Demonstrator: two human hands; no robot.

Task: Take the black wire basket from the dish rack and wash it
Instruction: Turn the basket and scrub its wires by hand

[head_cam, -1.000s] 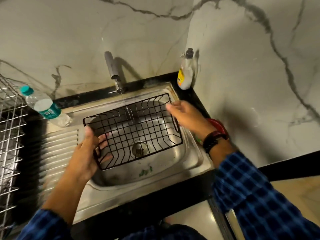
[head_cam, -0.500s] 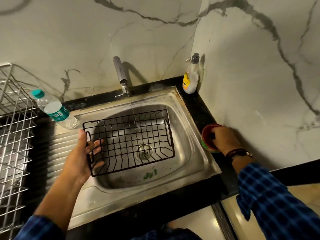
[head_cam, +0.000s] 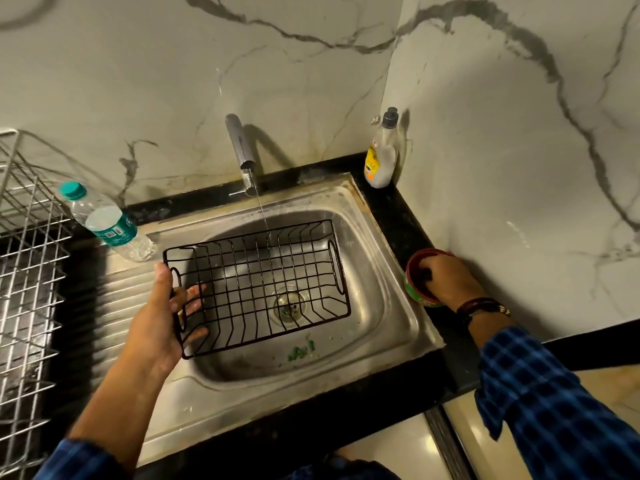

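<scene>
1. Head cam, looking down into a kitchen corner w/ marble walls. A steel sink (head_cam: 375, 308) sits in a black counter (head_cam: 398, 209).
2. The black wire basket (head_cam: 258, 289) is held over the sink bowl, open side up, roughly level. It is well apart from the dish rack (head_cam: 27, 254), which stands at far left.
3. Left hand (head_cam: 162, 317) grips the basket's left short end: thumb on the top rim, fingers (head_cam: 194, 299) curled under and showing through the wires.
4. The tap (head_cam: 240, 150) is running. A thin stream of water (head_cam: 263, 216) falls onto the basket's back part.
5. Through the wires you see the drain (head_cam: 289, 303) at the bowl's bottom. A few green bits (head_cam: 301, 351) lie on the bowl's front slope.
6. Right hand (head_cam: 446, 282) is off the basket, on the counter right of the sink. Its fingers dip, curled, into a small red-and-green tub (head_cam: 415, 296). Can't tell if they hold anything inside.
7. That wrist wears dark bands (head_cam: 481, 306); the blue checked sleeve (head_cam: 554, 410) is pushed up the forearm.
8. A dish soap bottle (head_cam: 381, 157), yellow label & dark cap, stands in the back corner.
9. A clear water bottle (head_cam: 107, 226) w/ teal cap stands at the back-left of the sink's ribbed drainboard (head_cam: 114, 306), beside the rack.
</scene>
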